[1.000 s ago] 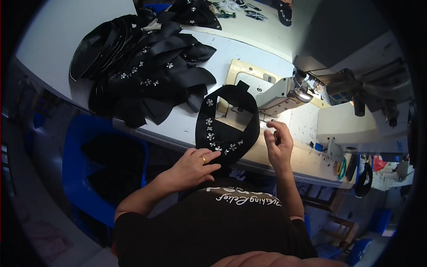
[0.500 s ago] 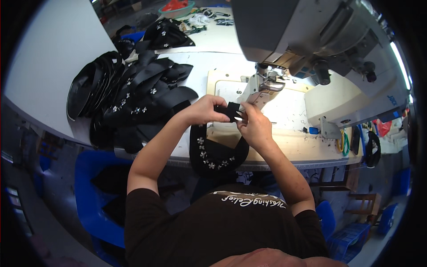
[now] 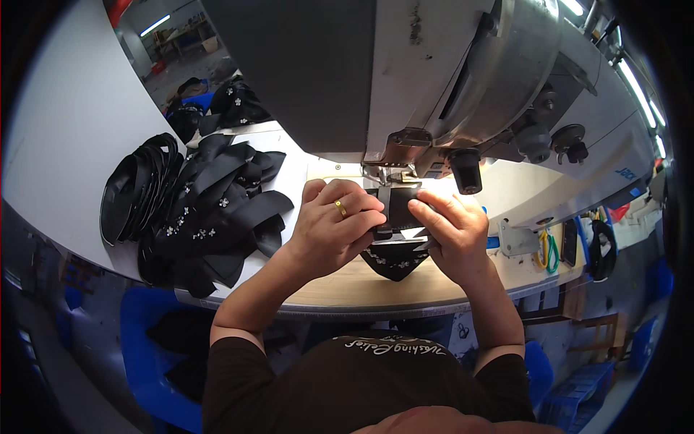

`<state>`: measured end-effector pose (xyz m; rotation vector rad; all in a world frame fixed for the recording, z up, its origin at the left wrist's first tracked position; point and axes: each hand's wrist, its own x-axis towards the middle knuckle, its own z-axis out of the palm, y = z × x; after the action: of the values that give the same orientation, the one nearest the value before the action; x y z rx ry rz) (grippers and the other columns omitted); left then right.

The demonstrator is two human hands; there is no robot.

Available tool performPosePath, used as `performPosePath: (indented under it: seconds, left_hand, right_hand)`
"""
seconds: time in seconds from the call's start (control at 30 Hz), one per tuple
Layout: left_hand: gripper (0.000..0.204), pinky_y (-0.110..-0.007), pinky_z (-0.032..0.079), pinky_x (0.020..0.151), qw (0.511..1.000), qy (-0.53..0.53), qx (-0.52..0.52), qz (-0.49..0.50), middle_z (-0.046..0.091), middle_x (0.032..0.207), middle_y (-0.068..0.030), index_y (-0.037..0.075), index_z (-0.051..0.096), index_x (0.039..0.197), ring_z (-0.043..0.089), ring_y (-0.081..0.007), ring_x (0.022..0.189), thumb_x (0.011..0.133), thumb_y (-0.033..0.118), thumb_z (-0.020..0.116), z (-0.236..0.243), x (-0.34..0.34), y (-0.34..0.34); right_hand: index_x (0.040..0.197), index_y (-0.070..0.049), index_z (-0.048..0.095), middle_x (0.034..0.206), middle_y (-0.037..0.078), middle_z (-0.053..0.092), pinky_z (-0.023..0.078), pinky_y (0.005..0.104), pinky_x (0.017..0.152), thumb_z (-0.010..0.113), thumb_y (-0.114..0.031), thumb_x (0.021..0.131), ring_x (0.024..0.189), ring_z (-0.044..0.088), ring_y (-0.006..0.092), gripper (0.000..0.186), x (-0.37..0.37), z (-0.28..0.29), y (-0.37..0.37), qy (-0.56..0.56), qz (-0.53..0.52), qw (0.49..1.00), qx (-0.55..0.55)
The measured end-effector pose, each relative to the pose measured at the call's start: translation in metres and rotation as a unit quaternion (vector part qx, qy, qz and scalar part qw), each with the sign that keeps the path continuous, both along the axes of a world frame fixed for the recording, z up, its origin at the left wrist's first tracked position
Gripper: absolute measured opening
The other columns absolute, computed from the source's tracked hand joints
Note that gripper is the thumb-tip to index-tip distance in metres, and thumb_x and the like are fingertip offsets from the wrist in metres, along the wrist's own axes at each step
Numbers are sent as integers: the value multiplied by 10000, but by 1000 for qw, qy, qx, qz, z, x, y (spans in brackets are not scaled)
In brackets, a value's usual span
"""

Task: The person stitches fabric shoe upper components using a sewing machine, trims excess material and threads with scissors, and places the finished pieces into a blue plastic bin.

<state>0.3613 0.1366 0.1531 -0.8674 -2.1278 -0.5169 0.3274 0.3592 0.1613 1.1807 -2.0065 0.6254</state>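
A black fabric piece with silver flower decorations (image 3: 390, 262) lies at the sewing machine (image 3: 463, 72), its narrow end raised to the presser foot (image 3: 376, 173). My left hand (image 3: 336, 224), with a gold ring, is closed on that end from the left, fingertips beside a narrow grey strip crossing the fabric. My right hand (image 3: 454, 235) holds the same piece from the right, fingers bent and pressing on it just below the foot. Part of the piece is hidden behind my hands and the machine.
A heap of black decorated pieces (image 3: 217, 202) and stacked black curved pieces (image 3: 141, 192) lie on the white table at left. Small scissors with yellow and green handles (image 3: 549, 249) and a phone (image 3: 569, 242) lie at right. A blue chair (image 3: 144, 340) stands below the table edge.
Both hands have lifted the piece from the front edge and brought its narrow end up to the presser foot. The view has tilted up, showing more of the machine.
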Motion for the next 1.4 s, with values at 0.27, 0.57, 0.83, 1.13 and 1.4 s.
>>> performPosePath:
  seconds: [0.27, 0.57, 0.83, 1.13, 1.4]
  left_hand:
    - [324, -344, 349, 769, 999, -2, -14, 35, 629, 936, 48, 145, 641, 872, 582, -182, 890, 563, 54, 678, -1, -7, 1]
    - [292, -362, 345, 755, 999, -19, -33, 7, 565, 919, 51, 164, 623, 930, 548, -172, 911, 659, 74, 687, 0, -11, 0]
    - [285, -344, 387, 779, 1000, -1, -19, 19, 619, 905, 16, 112, 668, 909, 591, -195, 882, 636, 33, 660, 1, -11, 5]
    - [277, -338, 387, 774, 999, 8, -30, 33, 626, 904, 20, 117, 677, 907, 591, -194, 883, 637, 52, 680, -1, -10, 9]
    - [290, -315, 331, 737, 997, 48, -20, 53, 603, 876, 43, 127, 706, 882, 552, -163, 807, 600, 62, 694, -5, -12, 13]
  right_hand:
    - [998, -50, 681, 784, 76, 654, 497, 312, 518, 711, -74, 736, 646, 654, 207, 265, -16, -6, 3, -181, 82, 976, -83]
    - [935, -41, 470, 826, 51, 550, 374, 210, 519, 631, -212, 895, 599, 463, 75, 237, -48, -33, 10, -400, 213, 783, -426]
    - [961, -17, 638, 1013, 165, 653, 500, 301, 529, 739, -44, 699, 670, 663, 190, 282, -17, -18, 11, -232, 55, 969, -70]
    - [964, -95, 701, 969, 113, 671, 496, 328, 549, 621, 11, 541, 652, 635, 249, 443, -24, -18, 9, -57, 27, 997, -45]
    - [918, -96, 697, 985, 112, 668, 481, 320, 529, 634, -14, 544, 638, 627, 232, 388, -30, -14, 8, -28, 22, 999, -37]
